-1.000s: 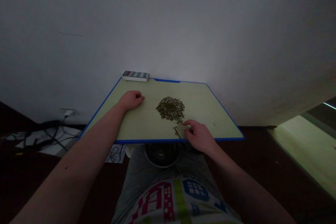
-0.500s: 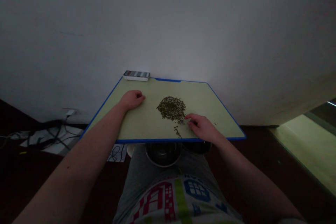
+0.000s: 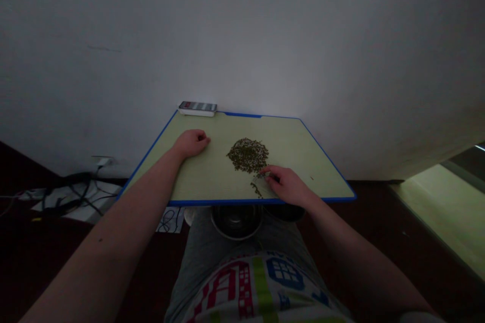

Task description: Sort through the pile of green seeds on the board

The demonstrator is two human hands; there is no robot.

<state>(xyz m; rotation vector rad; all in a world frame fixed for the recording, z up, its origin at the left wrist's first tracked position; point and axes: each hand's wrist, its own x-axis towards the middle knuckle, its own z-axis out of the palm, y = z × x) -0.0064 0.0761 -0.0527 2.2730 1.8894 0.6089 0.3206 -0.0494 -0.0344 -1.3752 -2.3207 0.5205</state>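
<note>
Board [image 3: 212, 181]: pale yellow-green, blue-edged, set with its far edge against a grey wall [image 3: 242, 35].

Grains [image 3: 247, 154]: one heap of small, greenish-brown pieces, spread thin at its margin, lying about the middle of the board, a little right of centre. A thin trail [image 3: 256, 190] of the same runs from the heap's near side toward the near edge.

Left hand [image 3: 192, 143]: bare, curled into a loose fist, resting on the board between the left edge and the heap, apart from the grains. Whether it encloses anything cannot be told.

Right hand [image 3: 286, 182]: bare, on the near right part of the board, fingers bent, thumb and forefinger set narrowly apart beside the trail, just off the heap's near right side. Whether anything is pinched there cannot be told.

Phone [image 3: 197, 106]: screen lit, atop a white box [image 3: 197, 113], far left corner.

Sliver [image 3: 311, 178]: small, reddish, toward the right edge.

Metal bowl [image 3: 235, 238]: below the near edge, at its middle, partly hidden; a darker vessel [image 3: 286, 213] just to its right.
</note>
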